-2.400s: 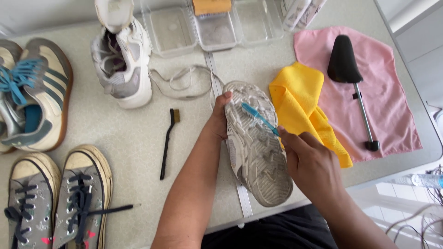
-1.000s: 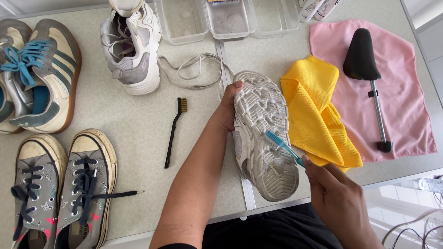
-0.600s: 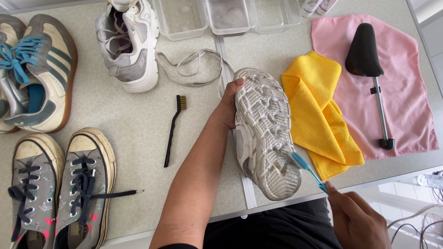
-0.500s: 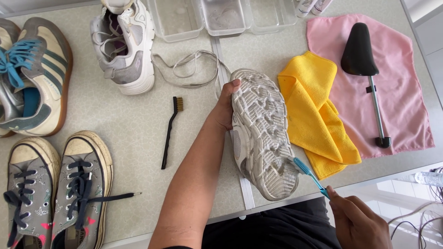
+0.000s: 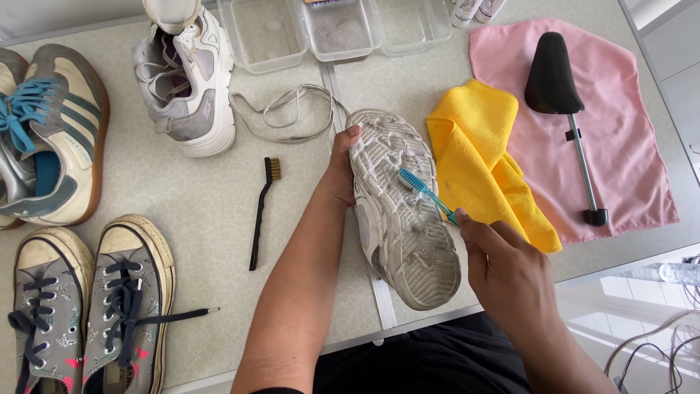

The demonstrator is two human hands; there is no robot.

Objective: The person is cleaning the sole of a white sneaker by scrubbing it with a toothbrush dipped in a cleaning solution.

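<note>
Pale tabletop, shoes at my left. My left hand (image 5: 339,175) grips the upturned white shoe (image 5: 401,208) in the middle. My right hand (image 5: 507,270) is shut around the blue toothbrush (image 5: 426,193), bristles touching the sole. I think I'm mid-scrub; next I brush toward the heel

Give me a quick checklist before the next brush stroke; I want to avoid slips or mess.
1. Left hand steadies the shoe, sole up: ok.
2. Right hand grips the blue toothbrush: ok.
3. Bristles on the sole: ok.
4. Yellow cloth within reach beside the shoe: ok.
5. Loose lace away from the brush: ok.
6. Water in the clear trays: cannot tell.
</note>
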